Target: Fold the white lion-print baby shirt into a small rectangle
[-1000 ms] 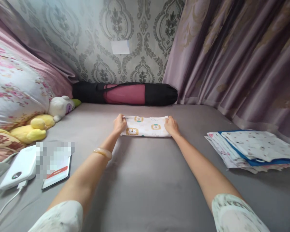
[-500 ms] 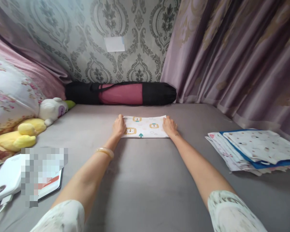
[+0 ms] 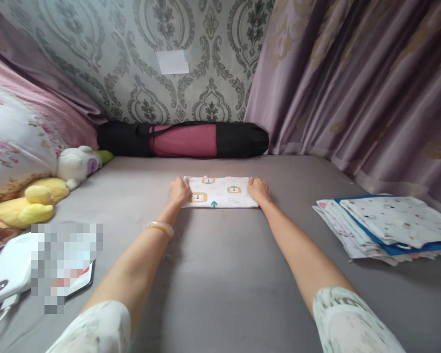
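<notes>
A folded white cloth [image 3: 222,192] with yellow lion faces and a teal arrow print lies at the middle of the grey sheet [image 3: 220,274]. My left hand [image 3: 179,190] grips its left end, fingers curled and thumb toward the cloth. At the opposite end, my right hand [image 3: 259,190] is closed on the right edge in the same way. The cloth forms a flat, wide rectangle between both hands. Parts of its two ends are hidden under my fingers.
On the right sits a stack of printed cloths [image 3: 389,225] with a blue layer. A black and pink roll bag [image 3: 183,139] lies along the wall. Plush toys [image 3: 40,201], a white power bank [image 3: 11,269] and a partly blurred phone [image 3: 83,284] are on the left.
Both hands keep hold of the cloth. My left hand has shifted very slightly left, and the cloth's upper edge looks a little more uneven. The view has tilted slightly.
</notes>
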Demonstrator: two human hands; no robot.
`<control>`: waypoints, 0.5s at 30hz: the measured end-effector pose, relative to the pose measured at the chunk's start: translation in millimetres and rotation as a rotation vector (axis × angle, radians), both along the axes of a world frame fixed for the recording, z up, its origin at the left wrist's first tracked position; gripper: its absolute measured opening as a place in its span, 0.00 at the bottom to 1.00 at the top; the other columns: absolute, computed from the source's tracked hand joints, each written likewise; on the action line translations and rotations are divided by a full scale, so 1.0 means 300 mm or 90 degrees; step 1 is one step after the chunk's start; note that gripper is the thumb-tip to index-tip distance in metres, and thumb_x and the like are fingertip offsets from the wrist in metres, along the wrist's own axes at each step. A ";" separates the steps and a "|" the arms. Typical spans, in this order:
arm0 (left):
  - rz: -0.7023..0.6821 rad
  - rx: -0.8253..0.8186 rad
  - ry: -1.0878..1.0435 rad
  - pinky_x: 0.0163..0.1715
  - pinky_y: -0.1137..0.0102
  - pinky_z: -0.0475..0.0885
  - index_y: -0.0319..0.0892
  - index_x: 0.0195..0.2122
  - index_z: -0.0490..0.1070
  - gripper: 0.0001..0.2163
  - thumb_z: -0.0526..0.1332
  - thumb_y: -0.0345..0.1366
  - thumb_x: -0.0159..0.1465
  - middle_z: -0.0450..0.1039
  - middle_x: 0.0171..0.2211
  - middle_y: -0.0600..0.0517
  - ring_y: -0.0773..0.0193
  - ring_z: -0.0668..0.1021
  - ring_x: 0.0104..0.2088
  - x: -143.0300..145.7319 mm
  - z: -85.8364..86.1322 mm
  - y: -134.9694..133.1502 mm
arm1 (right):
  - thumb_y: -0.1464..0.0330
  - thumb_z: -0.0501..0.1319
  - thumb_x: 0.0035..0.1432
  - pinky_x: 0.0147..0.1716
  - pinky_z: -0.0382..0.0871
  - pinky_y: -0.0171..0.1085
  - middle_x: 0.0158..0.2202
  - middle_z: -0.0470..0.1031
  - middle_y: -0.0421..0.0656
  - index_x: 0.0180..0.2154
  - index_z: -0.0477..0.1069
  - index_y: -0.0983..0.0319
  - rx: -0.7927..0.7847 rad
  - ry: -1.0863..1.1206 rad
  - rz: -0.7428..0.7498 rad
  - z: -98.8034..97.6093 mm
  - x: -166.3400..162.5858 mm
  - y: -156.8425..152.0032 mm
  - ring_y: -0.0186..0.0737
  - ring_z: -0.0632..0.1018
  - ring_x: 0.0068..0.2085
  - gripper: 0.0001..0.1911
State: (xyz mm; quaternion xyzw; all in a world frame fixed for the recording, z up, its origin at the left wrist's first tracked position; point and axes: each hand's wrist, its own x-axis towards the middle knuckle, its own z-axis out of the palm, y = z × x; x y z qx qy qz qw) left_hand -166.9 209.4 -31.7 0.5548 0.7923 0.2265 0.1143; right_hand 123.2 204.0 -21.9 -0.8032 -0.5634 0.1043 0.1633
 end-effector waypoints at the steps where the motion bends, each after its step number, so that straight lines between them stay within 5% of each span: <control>1: 0.000 0.000 -0.022 0.40 0.61 0.70 0.41 0.38 0.70 0.15 0.50 0.44 0.68 0.77 0.42 0.34 0.45 0.79 0.46 -0.013 0.002 0.004 | 0.61 0.46 0.70 0.48 0.69 0.43 0.47 0.78 0.61 0.48 0.75 0.68 -0.002 0.017 0.007 -0.001 0.013 0.005 0.52 0.78 0.51 0.23; 6: -0.010 -0.038 -0.228 0.32 0.65 0.73 0.41 0.31 0.69 0.11 0.56 0.43 0.63 0.74 0.25 0.46 0.55 0.80 0.31 -0.101 0.005 -0.031 | 0.60 0.46 0.69 0.41 0.71 0.38 0.41 0.80 0.55 0.46 0.75 0.66 -0.015 0.102 0.021 -0.010 0.072 -0.013 0.47 0.80 0.45 0.23; 10: -0.059 -0.018 -0.397 0.31 0.69 0.74 0.39 0.39 0.67 0.15 0.65 0.41 0.54 0.73 0.30 0.50 0.64 0.78 0.28 -0.153 0.008 -0.130 | 0.62 0.48 0.68 0.44 0.70 0.39 0.45 0.78 0.54 0.53 0.68 0.66 0.011 0.074 0.031 -0.010 0.063 -0.094 0.48 0.79 0.48 0.20; 15: -0.128 -0.022 -0.384 0.33 0.69 0.73 0.39 0.42 0.67 0.23 0.68 0.38 0.44 0.73 0.33 0.52 0.63 0.77 0.31 -0.170 0.011 -0.210 | 0.63 0.49 0.69 0.47 0.68 0.43 0.55 0.71 0.57 0.58 0.60 0.65 0.026 -0.007 0.068 -0.001 0.004 -0.185 0.51 0.76 0.52 0.20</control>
